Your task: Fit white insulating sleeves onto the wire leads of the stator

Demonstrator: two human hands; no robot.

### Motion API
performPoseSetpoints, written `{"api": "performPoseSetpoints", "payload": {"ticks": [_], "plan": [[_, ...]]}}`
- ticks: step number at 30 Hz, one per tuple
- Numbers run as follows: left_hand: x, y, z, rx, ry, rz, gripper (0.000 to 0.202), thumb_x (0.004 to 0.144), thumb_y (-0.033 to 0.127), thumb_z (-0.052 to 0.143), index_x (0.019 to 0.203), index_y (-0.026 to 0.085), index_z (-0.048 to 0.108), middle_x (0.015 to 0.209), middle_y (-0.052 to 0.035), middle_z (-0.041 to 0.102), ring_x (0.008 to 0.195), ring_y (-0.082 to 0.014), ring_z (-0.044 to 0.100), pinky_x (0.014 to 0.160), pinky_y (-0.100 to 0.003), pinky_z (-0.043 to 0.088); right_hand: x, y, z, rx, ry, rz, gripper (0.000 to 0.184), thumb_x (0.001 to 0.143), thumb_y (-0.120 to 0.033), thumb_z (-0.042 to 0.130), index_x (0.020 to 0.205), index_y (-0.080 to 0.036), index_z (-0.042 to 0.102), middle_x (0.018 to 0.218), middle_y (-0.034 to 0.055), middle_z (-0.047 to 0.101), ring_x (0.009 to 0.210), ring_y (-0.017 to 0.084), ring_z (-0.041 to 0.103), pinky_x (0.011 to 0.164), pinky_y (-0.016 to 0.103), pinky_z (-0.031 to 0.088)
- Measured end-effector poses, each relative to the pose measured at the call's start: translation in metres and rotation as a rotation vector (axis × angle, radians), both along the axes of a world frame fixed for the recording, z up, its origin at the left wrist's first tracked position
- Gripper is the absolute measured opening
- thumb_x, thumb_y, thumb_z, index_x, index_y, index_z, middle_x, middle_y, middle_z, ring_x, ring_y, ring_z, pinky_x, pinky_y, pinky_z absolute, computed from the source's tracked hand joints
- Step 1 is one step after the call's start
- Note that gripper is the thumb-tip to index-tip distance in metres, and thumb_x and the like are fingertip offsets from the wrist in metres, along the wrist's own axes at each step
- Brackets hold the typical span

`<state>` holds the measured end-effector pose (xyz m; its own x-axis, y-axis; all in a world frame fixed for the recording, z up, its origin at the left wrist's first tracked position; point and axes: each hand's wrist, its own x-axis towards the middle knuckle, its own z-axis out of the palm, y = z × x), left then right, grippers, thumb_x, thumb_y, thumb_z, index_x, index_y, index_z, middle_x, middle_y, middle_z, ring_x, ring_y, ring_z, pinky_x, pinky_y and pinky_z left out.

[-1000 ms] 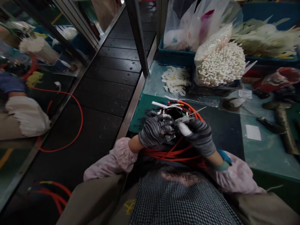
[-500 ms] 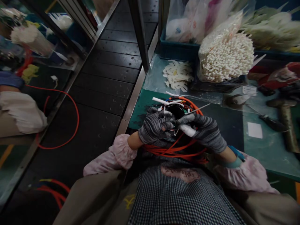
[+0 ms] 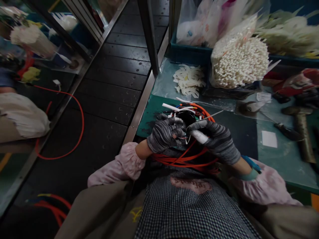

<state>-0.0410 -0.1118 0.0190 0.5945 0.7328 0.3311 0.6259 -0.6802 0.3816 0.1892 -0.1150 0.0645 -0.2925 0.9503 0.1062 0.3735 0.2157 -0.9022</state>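
Observation:
Both my hands wear grey striped gloves and are close together above my lap. My left hand (image 3: 164, 133) grips the edge of a dark round wired unit (image 3: 187, 118), which has white and coloured wires at its top. In my right hand (image 3: 216, 142) lies a white stick-like piece (image 3: 198, 136), with a thin pale strip (image 3: 209, 116) running up and to the right from the fingers. Loops of orange cable (image 3: 184, 160) hang below the hands. My gloves hide most of the unit's underside.
A black conveyor belt (image 3: 109, 88) with a metal rail (image 3: 142, 103) runs along my left. A co-worker's sleeved arm (image 3: 22, 116) and an orange cable (image 3: 74, 146) lie beyond it. Ahead are a green mat (image 3: 152, 116), a bag of white cable ties (image 3: 239, 64), a blue crate (image 3: 189, 54), and a screwdriver (image 3: 286, 132).
The view has shifted slightly. My right hand has turned inward, bringing the white piece closer to the round unit. My left hand keeps its hold.

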Motion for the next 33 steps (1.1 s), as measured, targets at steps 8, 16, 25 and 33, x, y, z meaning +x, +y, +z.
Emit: {"api": "performPoseSetpoints", "payload": {"ticks": [8,16,25,33], "plan": [[0.002,-0.002,-0.003,0.088,-0.031,0.017,0.032,0.096,0.055,0.064,0.096,0.026,0.078,0.114,-0.0051,0.080,0.116,-0.0295,0.070,0.104,-0.054,0.044,0.000,-0.006,-0.015,0.179,0.077,0.136,0.012,0.092,-0.021,0.071,0.100,-0.025,0.078,0.089,0.0026,0.079,0.079,0.018,0.074,0.074,0.031,0.063],[0.001,-0.002,-0.003,-0.029,-0.015,0.016,0.032,0.092,0.055,0.070,0.099,0.025,0.080,0.120,-0.0057,0.077,0.119,-0.0291,0.068,0.109,-0.052,0.041,0.008,-0.023,-0.042,0.072,0.087,0.171,0.014,0.095,-0.036,0.072,0.107,-0.028,0.072,0.089,0.0016,0.076,0.075,0.018,0.073,0.067,0.030,0.063],[0.007,-0.006,-0.001,0.035,-0.057,0.084,0.026,0.094,0.049,0.065,0.098,0.027,0.078,0.114,-0.0036,0.080,0.122,-0.0272,0.067,0.109,-0.050,0.043,-0.034,0.004,-0.017,0.251,0.119,0.051,0.017,0.100,-0.034,0.058,0.092,-0.026,0.071,0.082,0.0011,0.071,0.076,0.018,0.069,0.074,0.034,0.061],[-0.008,-0.035,0.001,0.152,-0.357,0.314,0.053,0.087,0.065,0.070,0.121,0.025,0.063,0.151,-0.0134,0.056,0.148,-0.0369,0.045,0.120,-0.060,0.040,0.069,0.038,-0.016,0.417,0.052,-0.570,0.009,0.097,-0.034,0.067,0.102,-0.026,0.063,0.102,0.0062,0.072,0.097,0.021,0.068,0.097,0.039,0.055]]}}
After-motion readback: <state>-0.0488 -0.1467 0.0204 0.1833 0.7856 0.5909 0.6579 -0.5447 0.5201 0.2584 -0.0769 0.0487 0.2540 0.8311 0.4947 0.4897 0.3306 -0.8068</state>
